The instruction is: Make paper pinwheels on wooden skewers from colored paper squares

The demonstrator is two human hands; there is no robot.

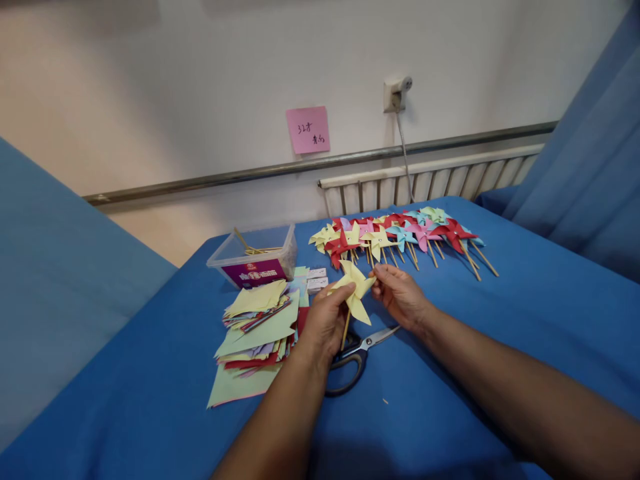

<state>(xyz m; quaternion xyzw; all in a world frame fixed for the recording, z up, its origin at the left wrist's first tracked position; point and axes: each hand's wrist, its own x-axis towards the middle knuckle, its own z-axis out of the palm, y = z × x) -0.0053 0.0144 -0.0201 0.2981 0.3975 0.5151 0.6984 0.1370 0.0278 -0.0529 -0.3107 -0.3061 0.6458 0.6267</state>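
A pale yellow paper pinwheel [354,300] on a thin wooden stick is held up over the blue-covered table. My left hand [325,323] grips it, with the thumb against the paper near its middle and the stick running down by the palm. The fingers of my right hand [400,293] are pinched together at the tip of its right blade. Below them lies a pair of scissors [369,341] with dark handles, the blades pointing right and partly closed. The left hand hides part of the handles.
Stacked coloured paper [255,340] lies left of my hands. Behind it stand a clear plastic box [287,250] holding sticks and small white boxes [317,285]. Many finished pinwheels [400,233] lie at the back right, near a radiator [440,180]. Blue curtains [595,153] hang at the right.
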